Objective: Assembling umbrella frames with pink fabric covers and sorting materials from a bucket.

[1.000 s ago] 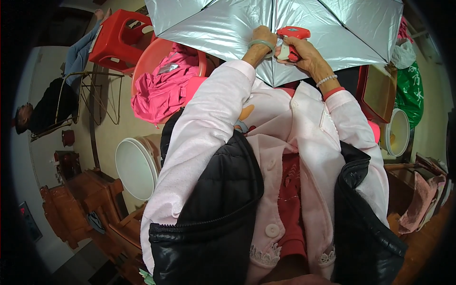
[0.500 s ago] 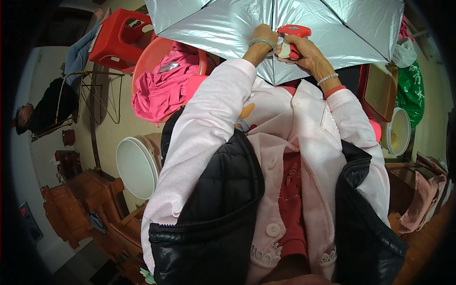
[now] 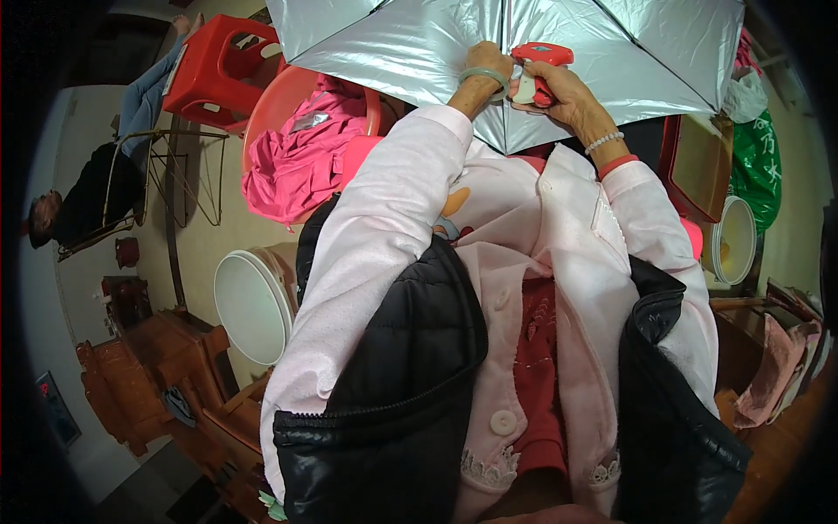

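A silver-lined umbrella [image 3: 410,52] is spread before me at the top of the view, its dark ribs running across the canopy. My left hand [image 3: 489,66], with a pale green bangle at its wrist, is closed on the canopy by the middle rib; the fingertips are partly hidden. Just to its right, my right hand [image 3: 567,98] grips a red and white tag gun [image 3: 543,54], fingers wrapped around its handle. The gun lies over the silver cloth, close to my left hand. Its front tip is hard to make out.
Left of my arm, a red tub [image 3: 271,109] holds bright pink cloth [image 3: 301,170]; a red plastic stool [image 3: 205,74] is beyond. White buckets stand at left [image 3: 253,306] and right [image 3: 733,240]. A green bag [image 3: 755,170] is at far right. Another person [image 3: 92,188] is at far left.
Almost nothing differs. Both hands and the tag gun have shifted very slightly, and both grips stay the same.
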A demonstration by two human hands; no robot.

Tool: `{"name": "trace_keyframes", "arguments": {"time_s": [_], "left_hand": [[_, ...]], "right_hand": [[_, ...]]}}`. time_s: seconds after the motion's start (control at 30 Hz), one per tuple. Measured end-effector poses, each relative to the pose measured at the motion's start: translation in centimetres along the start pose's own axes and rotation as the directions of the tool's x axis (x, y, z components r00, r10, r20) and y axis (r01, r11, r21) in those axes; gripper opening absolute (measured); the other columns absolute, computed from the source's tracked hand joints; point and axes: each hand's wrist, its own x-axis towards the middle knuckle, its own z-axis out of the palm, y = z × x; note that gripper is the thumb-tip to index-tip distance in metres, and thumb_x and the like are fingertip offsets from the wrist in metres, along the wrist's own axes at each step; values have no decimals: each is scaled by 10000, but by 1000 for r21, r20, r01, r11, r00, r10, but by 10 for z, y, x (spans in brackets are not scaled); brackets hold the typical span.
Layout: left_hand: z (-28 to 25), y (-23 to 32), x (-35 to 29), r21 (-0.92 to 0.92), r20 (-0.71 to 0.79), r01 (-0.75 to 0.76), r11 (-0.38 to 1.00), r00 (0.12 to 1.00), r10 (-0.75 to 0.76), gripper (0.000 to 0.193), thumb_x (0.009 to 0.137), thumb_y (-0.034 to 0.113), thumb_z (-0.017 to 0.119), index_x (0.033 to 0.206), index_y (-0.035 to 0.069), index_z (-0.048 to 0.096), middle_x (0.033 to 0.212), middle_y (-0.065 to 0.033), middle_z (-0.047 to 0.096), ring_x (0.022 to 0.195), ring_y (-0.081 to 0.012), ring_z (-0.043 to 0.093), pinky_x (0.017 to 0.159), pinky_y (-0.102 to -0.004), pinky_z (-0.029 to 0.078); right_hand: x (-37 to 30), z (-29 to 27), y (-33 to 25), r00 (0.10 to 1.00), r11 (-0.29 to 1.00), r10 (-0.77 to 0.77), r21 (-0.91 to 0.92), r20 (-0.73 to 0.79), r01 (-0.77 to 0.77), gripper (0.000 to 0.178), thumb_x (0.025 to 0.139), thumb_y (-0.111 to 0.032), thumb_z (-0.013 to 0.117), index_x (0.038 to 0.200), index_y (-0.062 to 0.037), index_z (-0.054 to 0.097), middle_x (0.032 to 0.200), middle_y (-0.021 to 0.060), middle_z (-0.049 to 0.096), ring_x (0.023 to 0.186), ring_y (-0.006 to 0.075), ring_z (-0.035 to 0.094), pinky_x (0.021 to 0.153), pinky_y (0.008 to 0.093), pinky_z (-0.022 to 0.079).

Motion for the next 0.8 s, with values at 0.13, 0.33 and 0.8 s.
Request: {"name": "trace_keyframes", "arguments": {"time_s": [0.13,0.33,0.8], "left_hand": [[1,1,-4,3,-73,-46,999,996,46,342,732,297,537,726,-28,644,769,-220,612,789,-332,607,728,-362,477],[-2,0,-5,-14,-48,-14,1000,999,13,323,722,278,577,765,-35,640,803,-225,612,804,-329,608,726,-361,480],[-9,8,-10,-55,5,21,998,1000,-20,270,728,207,606,819,-46,631,865,-230,612,843,-324,605,739,-358,483]], "right_hand": [[0,-3,0,1000,1000,-1,8,20,1,254,782,-123,531,1008,-17,486,835,149,606,723,243,625,646,409,547],[0,0,0,1000,1000,-7,14,11,6,239,787,-112,523,999,-10,480,832,156,604,718,249,624,644,413,547],[4,-4,3,1000,999,-13,32,0,13,211,796,-94,504,968,22,466,815,185,596,717,267,617,632,412,550]]}}
